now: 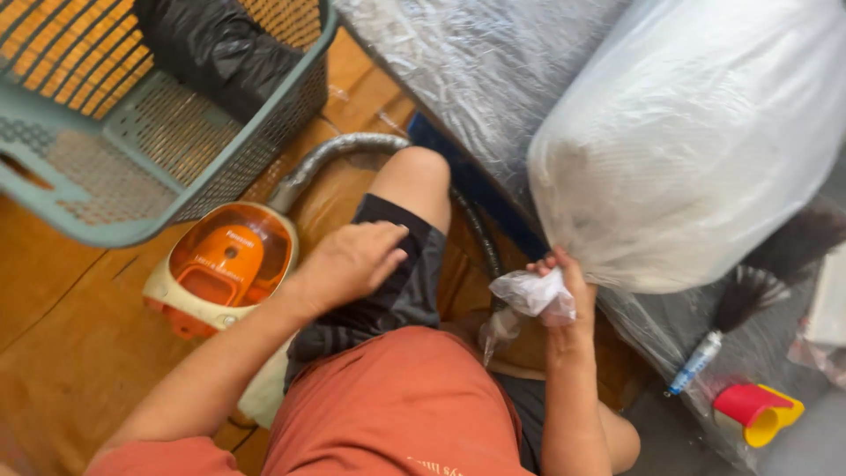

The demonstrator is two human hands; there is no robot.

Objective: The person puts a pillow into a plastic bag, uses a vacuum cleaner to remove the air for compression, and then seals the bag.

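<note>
At the lower middle of the frame the right hand [562, 286] is closed around a crumpled wad of clear plastic [530, 294], just below the big plastic-wrapped bundle [696, 150] filling the upper right. The left hand [352, 260] rests, fingers loosely curled and holding nothing, on the thigh in dark shorts [397, 291]. On the wooden floor [53, 308] at left sit an orange vacuum cleaner [225, 264] and, in the upper left, a grey-green mesh basket [132, 132]. A red and yellow cup [756, 411] lies at lower right.

Single head-worn view, looking steeply down and close over own lap and knee [421, 176], toward wooden floor [53, 291]; tilted frame, no second view to share.
</note>
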